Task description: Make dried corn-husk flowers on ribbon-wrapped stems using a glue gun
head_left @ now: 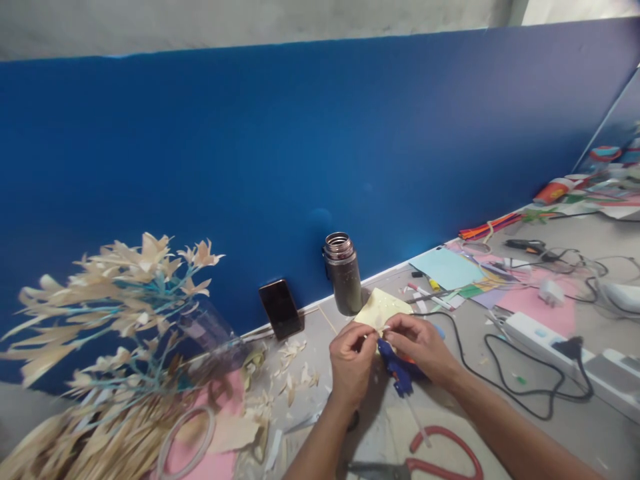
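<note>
Both my hands meet over the table's middle. My left hand (351, 360) and my right hand (419, 345) pinch a small pale paper piece (381, 327) between their fingertips. A pale yellow paper sheet (383, 308) lies just behind the fingers. Under my hands rests a blue glue gun (395, 371) with a glue stick (418, 421) poking from its back. Red-handled scissors (440, 460) lie near the front edge.
A steel flask (343, 272) and a dark phone (281, 309) stand against the blue partition (300, 153). A bouquet of cream paper flowers (120, 293) fills the left. Loose petals (290, 377), coloured sheets (450, 268), a black cable (520, 393) and a power strip (545, 333) spread to the right.
</note>
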`<state>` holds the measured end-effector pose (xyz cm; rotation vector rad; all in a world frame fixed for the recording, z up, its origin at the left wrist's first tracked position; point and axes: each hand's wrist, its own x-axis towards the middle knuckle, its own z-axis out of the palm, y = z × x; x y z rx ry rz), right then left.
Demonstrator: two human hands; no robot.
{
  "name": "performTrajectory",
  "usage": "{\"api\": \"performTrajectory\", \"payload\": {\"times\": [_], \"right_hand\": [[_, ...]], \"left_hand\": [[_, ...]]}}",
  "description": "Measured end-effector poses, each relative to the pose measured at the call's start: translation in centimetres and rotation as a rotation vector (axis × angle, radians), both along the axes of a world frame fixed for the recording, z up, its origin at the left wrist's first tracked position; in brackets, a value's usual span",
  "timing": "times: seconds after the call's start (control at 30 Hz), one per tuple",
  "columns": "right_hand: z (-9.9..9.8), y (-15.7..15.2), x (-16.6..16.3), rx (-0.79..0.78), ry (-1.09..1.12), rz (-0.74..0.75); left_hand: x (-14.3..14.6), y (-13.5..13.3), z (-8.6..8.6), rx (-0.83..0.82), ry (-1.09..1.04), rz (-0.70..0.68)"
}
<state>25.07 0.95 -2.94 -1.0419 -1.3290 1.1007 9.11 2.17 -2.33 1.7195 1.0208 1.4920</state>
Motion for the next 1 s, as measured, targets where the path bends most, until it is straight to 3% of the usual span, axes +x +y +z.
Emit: {"api": "performTrajectory", "payload": {"times": [0.53,0.77,0.9,1.0], "right_hand": [[0.5,0.2,0.0,0.072,-0.172,-0.036],[0.1,0.3,0.0,0.145,-0.216,-0.041],[0.4,-0.1,-0.3,0.111,-0.246,-0.036],[0.5,-0.5,-0.4,0.095,-0.333,-0.012]], "left_hand": [[0.0,0.4,-1.2,0.089,0.012,0.015],[-1.4,-0.4,2.2,0.459,0.309,-0.062],[-2.7,-1.7,4.3,0.397,0.314,-0.060],[-5.0,-2.9,5.4,0.236,0.226,-0.006]]}}
